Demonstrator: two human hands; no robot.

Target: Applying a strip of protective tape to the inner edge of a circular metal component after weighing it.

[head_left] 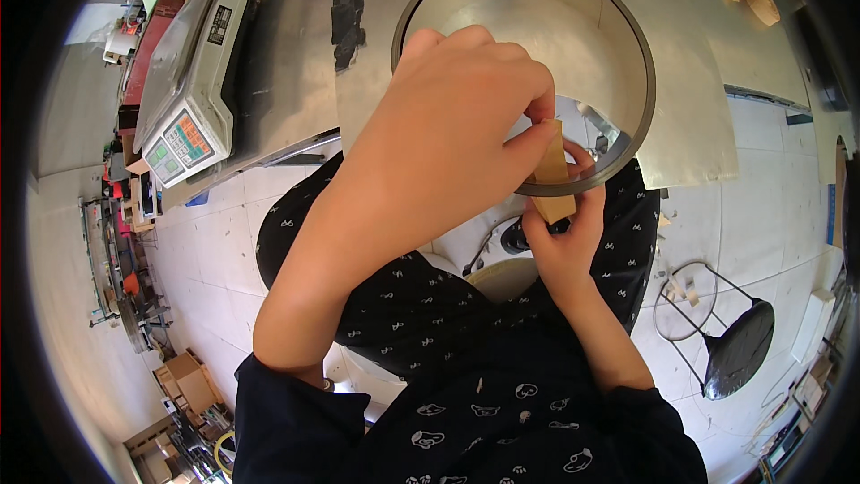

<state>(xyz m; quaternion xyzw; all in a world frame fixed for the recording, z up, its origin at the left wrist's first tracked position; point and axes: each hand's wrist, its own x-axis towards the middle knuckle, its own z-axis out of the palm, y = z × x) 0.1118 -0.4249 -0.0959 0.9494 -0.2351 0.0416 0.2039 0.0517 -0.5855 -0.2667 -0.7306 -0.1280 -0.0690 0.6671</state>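
Tan tape-like strip (556, 207) at near edge of dark-rimmed ring (651, 81), showing above and below rim. Left hand (452, 121), over ring, pinches strip's upper end; right hand (575, 231), beneath near edge, grips lower part. Uneven pulling could crease or tear strip.

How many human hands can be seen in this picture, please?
2. The left hand is over the round rim, pinching a tan strip; the right hand is at the strip's lower end. No others are visible.
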